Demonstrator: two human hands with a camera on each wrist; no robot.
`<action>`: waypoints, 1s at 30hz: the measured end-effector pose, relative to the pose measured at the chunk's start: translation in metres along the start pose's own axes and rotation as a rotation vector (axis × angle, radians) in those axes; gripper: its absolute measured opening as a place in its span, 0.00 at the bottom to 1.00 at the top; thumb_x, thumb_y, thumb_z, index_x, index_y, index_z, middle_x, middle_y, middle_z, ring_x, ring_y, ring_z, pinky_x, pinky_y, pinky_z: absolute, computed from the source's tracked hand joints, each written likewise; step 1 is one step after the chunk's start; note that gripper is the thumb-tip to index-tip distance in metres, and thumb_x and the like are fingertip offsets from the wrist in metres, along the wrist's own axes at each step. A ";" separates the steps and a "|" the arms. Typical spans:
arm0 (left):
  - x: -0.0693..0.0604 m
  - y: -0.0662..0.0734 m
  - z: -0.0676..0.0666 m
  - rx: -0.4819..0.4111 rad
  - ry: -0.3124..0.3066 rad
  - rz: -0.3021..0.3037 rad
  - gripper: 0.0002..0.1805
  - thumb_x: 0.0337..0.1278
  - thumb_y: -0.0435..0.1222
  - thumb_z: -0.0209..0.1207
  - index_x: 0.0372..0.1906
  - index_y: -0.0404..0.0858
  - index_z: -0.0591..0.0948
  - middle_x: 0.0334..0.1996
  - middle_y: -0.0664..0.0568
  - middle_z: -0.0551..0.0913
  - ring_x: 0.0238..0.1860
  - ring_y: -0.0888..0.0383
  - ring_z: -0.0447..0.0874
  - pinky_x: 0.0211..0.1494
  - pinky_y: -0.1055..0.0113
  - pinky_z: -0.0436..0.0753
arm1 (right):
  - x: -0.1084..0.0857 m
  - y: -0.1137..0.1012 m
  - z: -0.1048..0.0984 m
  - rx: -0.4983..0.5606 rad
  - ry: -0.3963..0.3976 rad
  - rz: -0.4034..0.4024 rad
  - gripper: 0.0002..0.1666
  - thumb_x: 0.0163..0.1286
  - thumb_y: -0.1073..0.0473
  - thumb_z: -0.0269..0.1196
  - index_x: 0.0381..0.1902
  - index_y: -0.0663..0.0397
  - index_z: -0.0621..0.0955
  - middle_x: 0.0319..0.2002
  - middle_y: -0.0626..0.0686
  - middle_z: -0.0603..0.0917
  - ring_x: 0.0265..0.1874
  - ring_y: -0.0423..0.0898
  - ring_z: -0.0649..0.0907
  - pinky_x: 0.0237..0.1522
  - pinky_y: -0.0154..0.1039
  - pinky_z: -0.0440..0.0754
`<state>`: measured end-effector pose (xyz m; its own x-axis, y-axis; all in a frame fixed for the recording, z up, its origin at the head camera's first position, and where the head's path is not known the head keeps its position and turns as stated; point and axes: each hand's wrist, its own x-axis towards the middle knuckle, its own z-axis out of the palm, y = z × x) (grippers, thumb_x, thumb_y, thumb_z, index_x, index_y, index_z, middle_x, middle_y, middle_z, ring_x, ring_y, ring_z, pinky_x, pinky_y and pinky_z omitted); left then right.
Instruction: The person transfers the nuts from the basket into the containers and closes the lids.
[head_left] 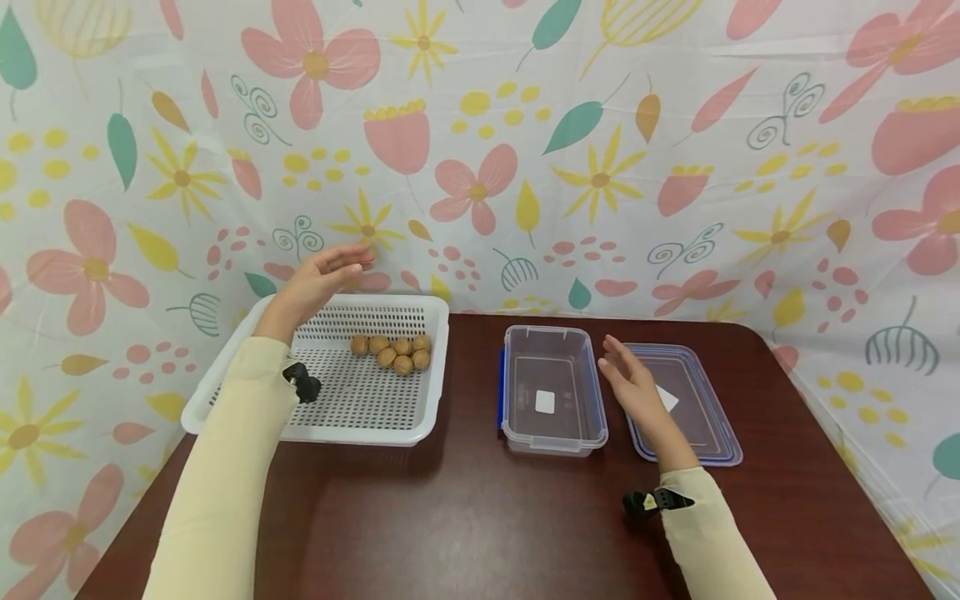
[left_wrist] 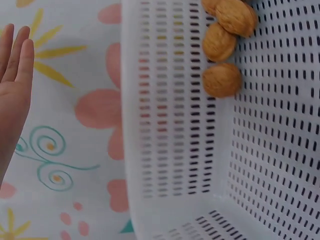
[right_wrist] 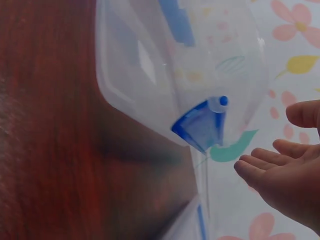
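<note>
A: Are you making out any writing?

B: Only plain white patches. A small label (head_left: 545, 402) is showing on the clear container (head_left: 555, 358), and a white sticker (head_left: 666, 400) is showing on the blue-rimmed lid (head_left: 701, 400), the right hand (head_left: 633, 387) partly covering it. Any print is coming out too small to read.

A: What is that hand doing?

B: It's hovering near the container's right rim, fingers reaching out loosely, grasping nothing. The left hand (head_left: 326, 271) is hanging released too, fingers bending slightly, over the far side of the white basket (head_left: 352, 433).

A: And the walnuts (head_left: 402, 365)?

B: Seven are lying in the basket, clustering toward its far right.

A: What are the wrist views adding?

B: The left one is bringing the shells up close, though only some are fitting in, and the flowered backdrop (head_left: 480, 83) is showing through the basket's slots. The right one is revealing a blue flap (right_wrist: 202, 122) on the container; the head view is giving a blue strip (head_left: 501, 392) along its left edge. Only a corner of the lid is appearing there, while the head view is showing most of it lying flat on the brown table (head_left: 420, 533).
</note>
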<state>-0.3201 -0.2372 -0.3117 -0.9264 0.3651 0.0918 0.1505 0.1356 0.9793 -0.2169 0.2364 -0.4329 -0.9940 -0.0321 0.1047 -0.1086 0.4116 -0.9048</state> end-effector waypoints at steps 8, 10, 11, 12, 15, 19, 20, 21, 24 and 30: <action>0.004 -0.030 -0.022 0.031 0.021 -0.064 0.27 0.70 0.35 0.53 0.70 0.33 0.64 0.66 0.45 0.70 0.69 0.50 0.63 0.73 0.53 0.57 | -0.001 0.005 0.010 0.045 -0.013 0.046 0.33 0.79 0.57 0.47 0.75 0.63 0.52 0.72 0.65 0.56 0.71 0.62 0.58 0.69 0.54 0.59; 0.004 -0.039 -0.028 0.042 0.018 -0.091 0.28 0.70 0.36 0.54 0.71 0.34 0.63 0.68 0.45 0.68 0.70 0.50 0.61 0.74 0.54 0.56 | -0.002 0.007 0.012 0.060 -0.018 0.058 0.33 0.79 0.57 0.47 0.75 0.63 0.52 0.72 0.66 0.56 0.71 0.62 0.58 0.70 0.54 0.58; 0.003 -0.043 -0.031 0.050 0.011 -0.102 0.28 0.70 0.36 0.53 0.71 0.35 0.63 0.68 0.45 0.67 0.71 0.50 0.60 0.74 0.54 0.55 | -0.002 0.007 0.013 0.064 -0.022 0.063 0.33 0.79 0.57 0.47 0.75 0.64 0.52 0.72 0.66 0.56 0.71 0.62 0.58 0.70 0.54 0.57; 0.003 -0.047 -0.034 0.052 0.009 -0.120 0.29 0.70 0.37 0.54 0.71 0.36 0.62 0.69 0.46 0.67 0.71 0.50 0.59 0.74 0.54 0.54 | -0.002 0.009 0.013 0.066 -0.027 0.072 0.33 0.79 0.57 0.47 0.75 0.64 0.52 0.72 0.66 0.56 0.71 0.62 0.58 0.70 0.54 0.57; 0.001 -0.056 -0.039 0.071 0.008 -0.165 0.29 0.70 0.39 0.54 0.72 0.38 0.63 0.70 0.46 0.65 0.71 0.50 0.58 0.75 0.53 0.52 | -0.001 0.012 0.015 0.083 -0.033 0.089 0.32 0.79 0.59 0.46 0.75 0.63 0.52 0.73 0.65 0.56 0.71 0.61 0.58 0.70 0.53 0.57; -0.001 -0.065 -0.043 0.117 -0.008 -0.208 0.31 0.69 0.43 0.55 0.72 0.41 0.63 0.70 0.43 0.64 0.71 0.50 0.58 0.74 0.50 0.52 | 0.000 0.014 0.018 0.095 -0.042 0.099 0.32 0.79 0.61 0.46 0.74 0.65 0.53 0.73 0.65 0.55 0.71 0.61 0.57 0.71 0.53 0.56; -0.002 -0.067 -0.044 0.129 -0.014 -0.214 0.31 0.69 0.43 0.55 0.72 0.41 0.63 0.70 0.43 0.64 0.71 0.49 0.59 0.74 0.50 0.52 | 0.000 0.014 0.018 0.097 -0.045 0.100 0.32 0.78 0.61 0.46 0.74 0.65 0.53 0.73 0.66 0.55 0.71 0.61 0.57 0.71 0.53 0.56; -0.002 -0.069 -0.045 0.137 -0.027 -0.212 0.31 0.69 0.43 0.54 0.72 0.40 0.62 0.70 0.42 0.64 0.71 0.48 0.58 0.74 0.49 0.52 | 0.000 0.014 0.019 0.098 -0.048 0.101 0.31 0.78 0.62 0.46 0.74 0.65 0.53 0.73 0.66 0.55 0.71 0.61 0.57 0.71 0.54 0.55; -0.003 -0.075 -0.046 0.158 -0.039 -0.224 0.29 0.70 0.42 0.54 0.71 0.39 0.64 0.70 0.44 0.65 0.71 0.48 0.58 0.74 0.50 0.53 | -0.001 0.015 0.020 0.097 -0.052 0.108 0.31 0.78 0.62 0.45 0.74 0.65 0.52 0.73 0.66 0.54 0.72 0.62 0.56 0.71 0.54 0.55; -0.004 -0.086 -0.042 0.197 -0.102 -0.261 0.27 0.70 0.41 0.53 0.70 0.40 0.66 0.70 0.45 0.64 0.73 0.48 0.54 0.74 0.47 0.50 | -0.005 0.020 0.019 0.107 -0.055 0.119 0.32 0.79 0.62 0.44 0.75 0.63 0.51 0.74 0.66 0.52 0.72 0.62 0.54 0.71 0.55 0.53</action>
<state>-0.3442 -0.2890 -0.3887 -0.9046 0.3835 -0.1859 -0.0145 0.4083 0.9127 -0.2145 0.2279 -0.4592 -0.9988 -0.0403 -0.0262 0.0121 0.3162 -0.9486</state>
